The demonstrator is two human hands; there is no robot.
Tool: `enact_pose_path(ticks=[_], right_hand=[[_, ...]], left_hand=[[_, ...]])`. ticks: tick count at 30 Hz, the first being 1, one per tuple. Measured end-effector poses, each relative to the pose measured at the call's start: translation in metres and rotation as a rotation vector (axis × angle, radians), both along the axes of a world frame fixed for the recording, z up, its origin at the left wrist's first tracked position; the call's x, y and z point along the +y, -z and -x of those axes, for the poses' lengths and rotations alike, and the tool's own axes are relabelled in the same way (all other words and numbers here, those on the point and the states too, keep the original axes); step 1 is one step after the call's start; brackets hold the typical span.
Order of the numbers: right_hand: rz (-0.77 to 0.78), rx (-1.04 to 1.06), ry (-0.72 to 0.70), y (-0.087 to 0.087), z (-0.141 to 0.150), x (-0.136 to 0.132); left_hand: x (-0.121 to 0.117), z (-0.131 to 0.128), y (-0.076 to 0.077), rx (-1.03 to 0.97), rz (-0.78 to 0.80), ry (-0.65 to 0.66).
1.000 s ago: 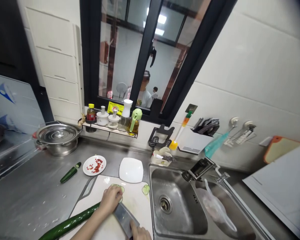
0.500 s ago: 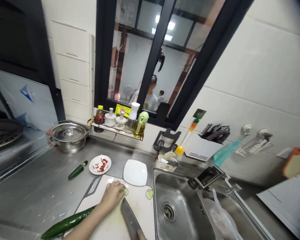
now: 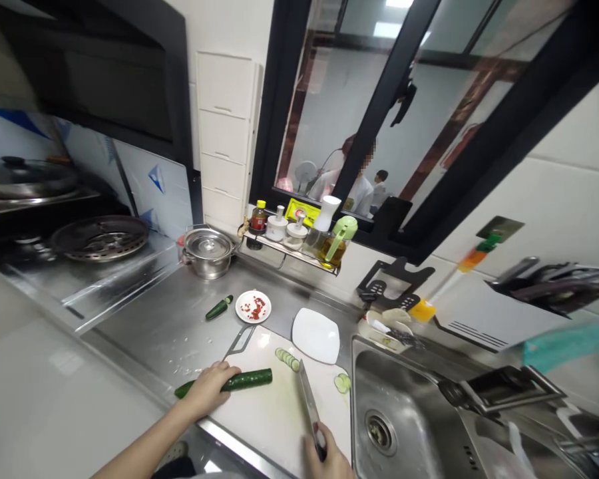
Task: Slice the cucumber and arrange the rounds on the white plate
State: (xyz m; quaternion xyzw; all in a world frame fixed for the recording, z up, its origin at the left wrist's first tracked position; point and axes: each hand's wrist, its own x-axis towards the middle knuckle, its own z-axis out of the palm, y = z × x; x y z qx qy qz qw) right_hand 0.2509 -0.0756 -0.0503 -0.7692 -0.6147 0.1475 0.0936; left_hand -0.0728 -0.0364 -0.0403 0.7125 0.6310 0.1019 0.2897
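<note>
My left hand (image 3: 210, 390) is wrapped round a long green cucumber (image 3: 249, 380), whose cut end lies over the left part of the white cutting board (image 3: 259, 419). In my right hand (image 3: 329, 456) is a kitchen knife (image 3: 307, 398), gripped by its dark handle with the blade pointing away from me. Close to the knife tip lies an overlapping row of cucumber slices (image 3: 287, 359). A few more slices (image 3: 342, 382) rest at the board's right edge. A short cucumber piece (image 3: 217, 309) and its cut tip lie on the steel counter behind the board.
Behind the board stand a plate of chopped red bits (image 3: 242, 316) and a white square plate (image 3: 315, 334). The sink (image 3: 404, 412) adjoins the board's right side. A lidded pot (image 3: 209, 256) is at back left, below a seasoning rack (image 3: 292, 251). People show through the window.
My left hand has left the slices and moved left and nearer, taking hold of the long cucumber, which now lies partly on the board. The knife stays in my right hand. The view has swung left.
</note>
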Motion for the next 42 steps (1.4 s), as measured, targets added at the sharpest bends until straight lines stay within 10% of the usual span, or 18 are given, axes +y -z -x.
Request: enact_pose_path(ticks=[12,26,32,42], right_hand=[[-0.033,0.074,-0.021,-0.016,0.0,0.001],[0.02,0.133,0.025,-0.047,0.006,-0.004],[-0.018,0.135,0.09,-0.053,0.0,-0.015],[-0.027,0.177,0.131,-0.044,0.0,-0.024]], left_hand=[[0.022,0.079,0.008,0.121,-0.056,-0.475],[0.031,0.082,0.019,0.318,-0.021,-0.461],[0.033,0.032,0.011,0.322,-0.231,-0.442],[0.079,-0.117,0.004,0.03,-0.25,0.12]])
